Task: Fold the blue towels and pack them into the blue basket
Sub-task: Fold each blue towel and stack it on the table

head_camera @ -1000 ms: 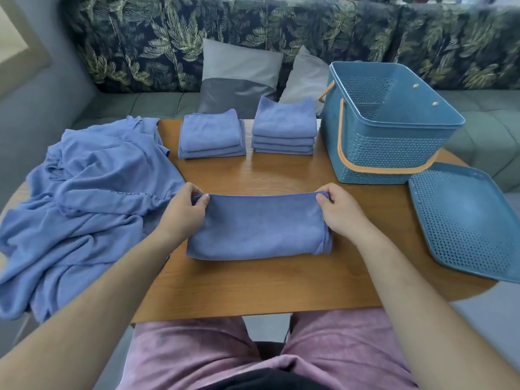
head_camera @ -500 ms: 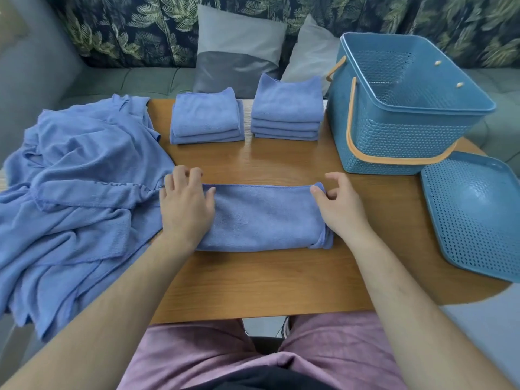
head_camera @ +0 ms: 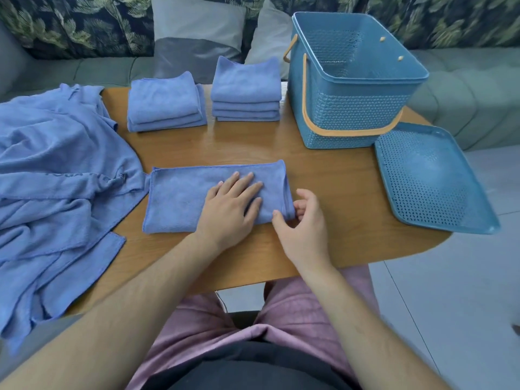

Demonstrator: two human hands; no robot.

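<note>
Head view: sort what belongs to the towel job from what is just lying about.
Job: half-folded towel, left hand, right hand, left folded stack, right folded stack, unfolded pile, blue basket.
Lying about: basket lid, grey cushion, white cushion, sofa.

Two folded stacks [head_camera: 166, 102] [head_camera: 246, 91], one flat towel [head_camera: 180, 198], one basket [head_camera: 351, 116], one lid [head_camera: 430, 178]

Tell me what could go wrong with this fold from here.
1. The right hand pinches only the near right corner of the towel. The layers may slip apart when lifted, though the left hand presses flat on it.
2. The loose pile lies against the towel's left end and could snag the fold.
3. The lid seems to overhang the edge of the table. A bump might drop it.
</note>
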